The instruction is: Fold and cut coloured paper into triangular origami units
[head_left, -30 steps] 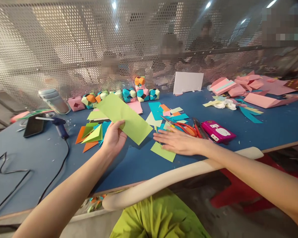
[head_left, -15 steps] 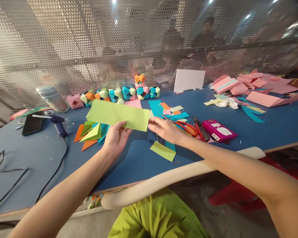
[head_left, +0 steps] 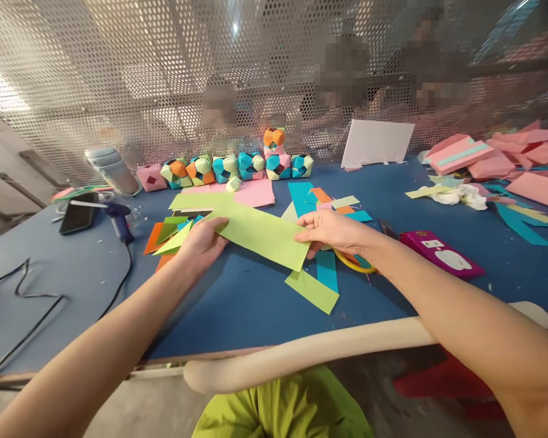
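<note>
A light green strip of paper (head_left: 262, 236) is stretched between my two hands above the blue table. My left hand (head_left: 205, 242) pinches its left end, thumb on top. At the right end my right hand (head_left: 326, 232) grips it between thumb and fingers. Under its right corner lies a smaller green paper piece (head_left: 314, 292), beside a blue paper strip (head_left: 327, 271). Behind my left hand another green sheet (head_left: 194, 201) rests near a pink sheet (head_left: 258, 193). Folded orange and green papers (head_left: 164, 236) lie left of that hand.
Folded paper balls (head_left: 225, 167) line the back, before a perforated metal screen (head_left: 164, 79). A glue gun (head_left: 119, 220), phone (head_left: 78, 213) and bottle (head_left: 114, 170) stand left. A purple case (head_left: 441, 252) and pink papers (head_left: 497, 155) are right. A pale curved bar (head_left: 319, 348) crosses the table's front.
My left hand has drawn the green strip away from the other green sheet, which now lies on the table. My right hand has taken hold of the strip's right end. The view has shifted.
</note>
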{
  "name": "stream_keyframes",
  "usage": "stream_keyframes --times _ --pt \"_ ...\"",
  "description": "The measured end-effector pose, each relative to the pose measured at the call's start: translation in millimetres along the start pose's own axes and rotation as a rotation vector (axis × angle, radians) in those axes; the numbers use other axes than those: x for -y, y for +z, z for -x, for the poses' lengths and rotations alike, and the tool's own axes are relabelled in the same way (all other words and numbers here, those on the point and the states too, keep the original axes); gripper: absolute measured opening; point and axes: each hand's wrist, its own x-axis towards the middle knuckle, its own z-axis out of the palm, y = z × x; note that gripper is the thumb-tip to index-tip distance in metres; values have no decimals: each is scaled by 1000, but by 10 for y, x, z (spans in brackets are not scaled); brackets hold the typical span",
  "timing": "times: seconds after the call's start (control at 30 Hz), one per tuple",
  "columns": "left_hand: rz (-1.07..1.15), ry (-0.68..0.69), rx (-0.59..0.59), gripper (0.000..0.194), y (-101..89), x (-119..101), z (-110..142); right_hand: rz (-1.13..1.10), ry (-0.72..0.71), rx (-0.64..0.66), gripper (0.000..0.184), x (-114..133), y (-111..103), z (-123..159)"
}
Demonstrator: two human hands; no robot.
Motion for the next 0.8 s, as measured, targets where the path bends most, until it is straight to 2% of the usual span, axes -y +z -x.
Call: stream_keyframes --times 0.1,0.2,0.27,0.37,0.5,0.63,0.8 --pt "-62 -52 15 30 6 -76 -36 91 8 75 20 83 -87 87" --pt "-134 -26 76 28 -6 -138 11 142 -4 111 17 132 -135 114" --pt "-190 7 110 27 -53 -186 69 129 -39 72 18 129 -160 93" --pt "-289 41 147 23 -175 -250 184 55 -116 -65 19 96 -186 24" --pt "-351 52 143 24 -356 -267 357 -50 -198 -199 24 76 -177 -46" --pt "-374 58 169 22 -503 -227 490 -76 -235 -250 23 89 -127 -40" --pt "-396 50 151 20 -634 -220 575 -53 -267 -245 24 49 -66 -44"
